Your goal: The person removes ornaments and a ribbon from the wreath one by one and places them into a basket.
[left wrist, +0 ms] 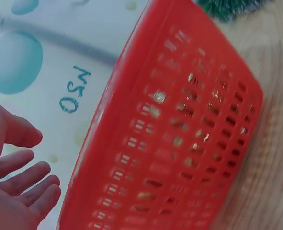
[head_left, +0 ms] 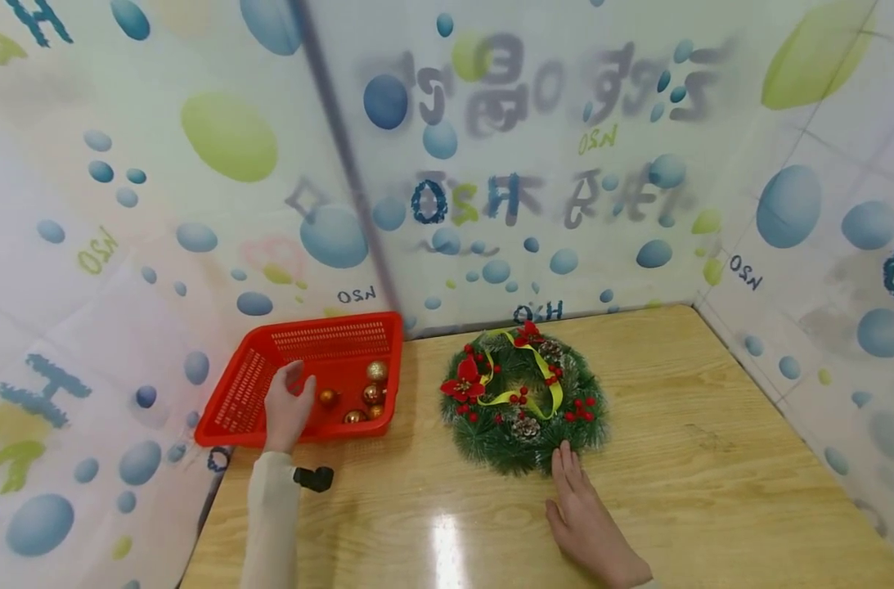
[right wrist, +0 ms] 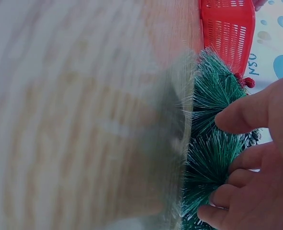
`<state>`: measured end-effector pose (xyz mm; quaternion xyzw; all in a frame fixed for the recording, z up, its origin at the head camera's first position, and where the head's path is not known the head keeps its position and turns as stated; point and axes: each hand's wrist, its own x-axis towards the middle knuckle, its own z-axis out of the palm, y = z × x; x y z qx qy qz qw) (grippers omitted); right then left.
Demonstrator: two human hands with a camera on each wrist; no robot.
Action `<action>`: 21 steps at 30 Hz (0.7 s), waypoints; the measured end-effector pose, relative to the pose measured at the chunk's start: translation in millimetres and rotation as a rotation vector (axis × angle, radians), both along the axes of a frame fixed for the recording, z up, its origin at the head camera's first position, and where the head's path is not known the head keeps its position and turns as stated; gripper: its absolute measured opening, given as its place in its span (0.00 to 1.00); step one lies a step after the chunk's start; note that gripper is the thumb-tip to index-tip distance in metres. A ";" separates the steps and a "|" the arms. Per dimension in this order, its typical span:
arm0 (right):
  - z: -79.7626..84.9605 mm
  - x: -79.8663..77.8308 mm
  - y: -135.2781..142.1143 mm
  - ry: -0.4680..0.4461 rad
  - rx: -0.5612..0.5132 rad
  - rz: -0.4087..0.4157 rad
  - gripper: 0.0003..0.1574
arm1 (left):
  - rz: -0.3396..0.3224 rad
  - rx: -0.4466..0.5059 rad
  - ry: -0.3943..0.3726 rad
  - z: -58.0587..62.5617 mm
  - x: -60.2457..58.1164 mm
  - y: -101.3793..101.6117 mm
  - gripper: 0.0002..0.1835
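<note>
My left hand (head_left: 288, 406) is over the near side of a red plastic basket (head_left: 270, 339), fingers loosely bent and nothing between them. Inside the basket lie several gold and copper-coloured ball ornaments (head_left: 376, 371). In the left wrist view the hand (left wrist: 19, 179) hovers beside the basket's slotted wall (left wrist: 146, 143). A green wreath (head_left: 483, 446) with red flowers, berries, pine cones and a yellow ribbon (head_left: 547, 370) lies flat on the table. My right hand (head_left: 590, 523) has its fingertips at the wreath's near edge; in the right wrist view those fingers (right wrist: 242, 177) rest against the green needles.
The wooden table (head_left: 675, 507) stretches around the wreath, with the basket at its left. Walls printed with bubbles (head_left: 491, 204) enclose the table at the back and both sides. A black strap piece (head_left: 314, 478) sticks out from the left wrist.
</note>
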<state>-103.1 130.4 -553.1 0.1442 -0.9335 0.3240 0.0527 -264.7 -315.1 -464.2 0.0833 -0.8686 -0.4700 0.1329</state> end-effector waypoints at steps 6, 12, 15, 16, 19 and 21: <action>-3.4 0.1 1.0 0.013 0.005 0.003 0.47 | -0.037 0.031 -0.022 -5.2 3.2 15.8 0.25; -4.5 -0.1 1.8 0.018 0.013 -0.002 0.47 | -0.088 0.067 -0.029 -5.1 8.5 38.7 0.24; -3.9 -0.9 2.3 0.002 0.015 -0.002 0.47 | -0.120 0.073 -0.013 -5.3 13.2 53.4 0.23; -3.5 -1.1 2.4 0.003 0.015 0.000 0.47 | -0.133 0.074 -0.005 -5.0 14.6 58.9 0.23; -1.7 -1.9 2.4 0.002 0.014 0.007 0.47 | -0.177 0.092 0.009 -3.6 17.7 74.8 0.22; -1.1 -2.1 2.2 0.004 0.014 0.010 0.47 | -0.205 0.095 0.018 -2.9 19.3 84.7 0.22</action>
